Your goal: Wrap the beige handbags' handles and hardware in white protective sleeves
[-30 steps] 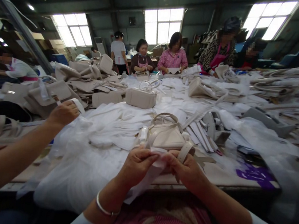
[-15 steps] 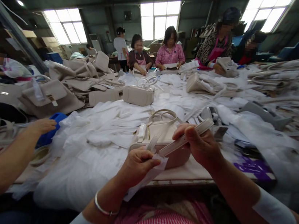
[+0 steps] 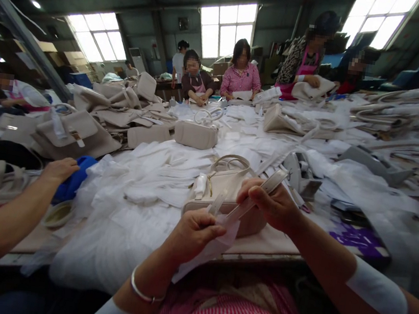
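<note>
My left hand (image 3: 192,236) is closed, pinching a thin translucent plastic sleeve (image 3: 199,260) near its upper edge. In my right hand (image 3: 275,204) a beige strap (image 3: 240,208) is gripped between thumb and fingers, slanting down to the left. The strap's lower end is at the mouth of the sleeve, close to my left fingertips; part of it shows through the plastic. Another pale strap end (image 3: 218,202) sticks up behind my left hand. Right behind both hands stands a beige handbag (image 3: 225,184) with a looped handle, its front partly hidden by them.
White plastic sleeves (image 3: 153,175) lie heaped over the table. Several beige bags (image 3: 77,132) are piled at the left. A grey device (image 3: 300,173) sits beyond my right hand. At the left, a co-worker's hand (image 3: 60,168) touches a blue object (image 3: 75,180). Other people work across the table.
My right hand has moved down and left, bringing the strap's end into the sleeve's mouth by my left hand. Across the table, a co-worker has shifted a beige item.
</note>
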A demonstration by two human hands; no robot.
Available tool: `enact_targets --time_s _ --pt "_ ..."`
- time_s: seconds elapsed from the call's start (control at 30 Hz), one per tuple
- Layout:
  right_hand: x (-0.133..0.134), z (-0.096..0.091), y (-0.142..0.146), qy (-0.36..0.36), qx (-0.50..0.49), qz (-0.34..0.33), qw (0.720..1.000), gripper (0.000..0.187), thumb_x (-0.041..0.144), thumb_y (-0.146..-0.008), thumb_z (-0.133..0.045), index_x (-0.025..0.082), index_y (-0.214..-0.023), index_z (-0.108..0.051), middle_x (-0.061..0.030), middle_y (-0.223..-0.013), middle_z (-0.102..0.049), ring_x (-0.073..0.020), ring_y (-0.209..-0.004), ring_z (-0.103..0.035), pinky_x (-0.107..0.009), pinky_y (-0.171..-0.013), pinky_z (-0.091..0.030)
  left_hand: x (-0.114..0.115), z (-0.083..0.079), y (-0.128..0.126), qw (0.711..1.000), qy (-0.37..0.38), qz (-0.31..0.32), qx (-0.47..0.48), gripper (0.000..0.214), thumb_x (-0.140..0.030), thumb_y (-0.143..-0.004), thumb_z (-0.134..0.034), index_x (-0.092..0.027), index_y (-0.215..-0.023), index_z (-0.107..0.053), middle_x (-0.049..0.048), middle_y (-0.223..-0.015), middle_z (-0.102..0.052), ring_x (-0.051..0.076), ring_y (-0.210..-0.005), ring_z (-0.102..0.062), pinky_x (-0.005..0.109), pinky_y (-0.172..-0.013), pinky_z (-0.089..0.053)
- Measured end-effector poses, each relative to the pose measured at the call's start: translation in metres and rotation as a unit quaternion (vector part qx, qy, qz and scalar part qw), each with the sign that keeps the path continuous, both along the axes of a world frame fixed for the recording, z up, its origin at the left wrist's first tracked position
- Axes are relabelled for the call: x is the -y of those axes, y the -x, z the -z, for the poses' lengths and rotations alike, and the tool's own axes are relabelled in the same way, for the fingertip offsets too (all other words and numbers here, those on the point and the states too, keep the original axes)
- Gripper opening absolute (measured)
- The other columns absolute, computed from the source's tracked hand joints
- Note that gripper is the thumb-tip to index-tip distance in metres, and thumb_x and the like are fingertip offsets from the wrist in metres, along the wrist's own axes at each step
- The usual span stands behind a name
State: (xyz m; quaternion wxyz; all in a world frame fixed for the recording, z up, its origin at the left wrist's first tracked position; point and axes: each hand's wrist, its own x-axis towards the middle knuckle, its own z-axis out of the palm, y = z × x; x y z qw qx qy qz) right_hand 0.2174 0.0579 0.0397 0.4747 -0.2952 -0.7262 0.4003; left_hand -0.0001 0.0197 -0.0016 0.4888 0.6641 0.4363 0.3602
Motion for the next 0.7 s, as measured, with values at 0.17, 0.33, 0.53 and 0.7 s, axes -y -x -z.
enact_targets --time_s 0.17,0.33,0.53,0.7 --pt "0.011 0.028 0.018 -0.070 0.082 -0.052 0.993 0.046 0.052 -0.098 -0.046 0.018 -0.114 -0.073 -0.0127 -0.114 -0.065 -0.0248 -0.106 -0.061 -0.037 -0.093 -0.047 0.000 -0.007 -0.005 0.999 -0.051 0.007 -0.015 0.032 -0.037 -0.089 -0.061 -0.017 -0.066 -0.071 0.0028 -0.071 -0.063 0.015 -0.069 -0.056 0.024 -0.065 -0.045" --pt "0.021 0.054 0.022 0.134 -0.032 0.067 0.988 0.054 0.064 -0.090 -0.053 0.016 -0.106 -0.072 -0.0142 -0.114 -0.067 -0.0280 -0.106 -0.062 -0.041 -0.094 -0.049 0.003 -0.004 -0.003 0.997 -0.073 -0.029 -0.026 0.030 -0.029 -0.089 -0.061 -0.016 -0.063 -0.068 0.0023 -0.070 -0.059 0.014 -0.069 -0.055 0.025 -0.067 -0.045" --pt "0.017 0.038 0.019 0.492 -0.281 -0.072 0.821 0.050 0.061 -0.092 -0.048 0.014 -0.096 -0.066 -0.0136 -0.090 -0.073 -0.0238 -0.079 -0.070 -0.036 -0.072 -0.056 0.010 0.000 -0.006 0.988 -0.131 0.046 -0.066 0.029 -0.026 -0.094 -0.052 -0.017 -0.068 -0.062 0.0038 -0.080 -0.059 0.016 -0.078 -0.055 0.027 -0.073 -0.045" --pt "0.000 0.032 0.033 0.489 -0.390 0.045 0.779 0.018 0.035 -0.092 -0.058 0.018 -0.087 -0.063 -0.0022 -0.068 -0.068 -0.0168 -0.064 -0.068 -0.030 -0.066 -0.057 0.017 0.008 -0.016 0.980 -0.183 -0.010 -0.076 0.029 -0.026 -0.097 -0.045 -0.018 -0.073 -0.058 0.0059 -0.084 -0.060 0.017 -0.080 -0.056 0.030 -0.075 -0.046"
